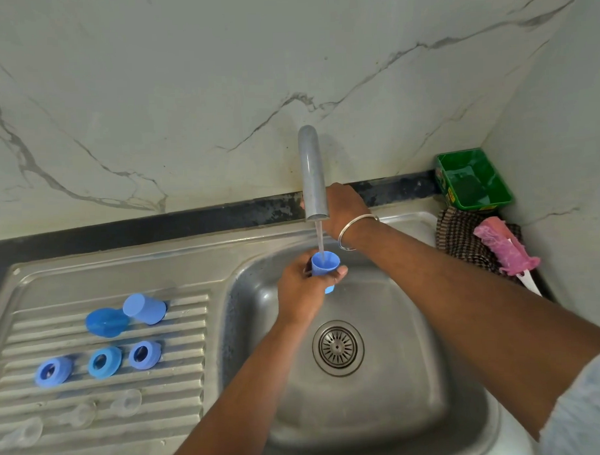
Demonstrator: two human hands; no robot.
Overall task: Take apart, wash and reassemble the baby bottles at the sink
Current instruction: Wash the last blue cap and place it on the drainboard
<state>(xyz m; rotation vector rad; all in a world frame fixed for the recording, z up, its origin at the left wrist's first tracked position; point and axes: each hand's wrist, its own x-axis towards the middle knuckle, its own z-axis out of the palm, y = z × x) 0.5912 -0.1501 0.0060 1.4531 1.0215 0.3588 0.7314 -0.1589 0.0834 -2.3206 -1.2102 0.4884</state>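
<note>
My left hand (302,288) grips a blue bottle cap (324,264) mouth-up over the sink basin (398,360), and a thin stream of water from the grey tap spout (312,172) runs into it. My right hand (345,205) reaches behind the spout at the back of the sink; what its fingers hold is hidden. On the ribbed drainboard (104,401) lie another blue cap (144,308), a darker blue cap (106,322), three blue screw rings (104,361) in a row, and three clear teats (126,402) in front of them.
A green plastic tub (473,178) stands in the back right corner. Beside it lie a checked cloth (462,238) and a pink bottle brush (505,249) with a white handle. The drain strainer (338,348) sits mid-basin. A marble wall rises behind.
</note>
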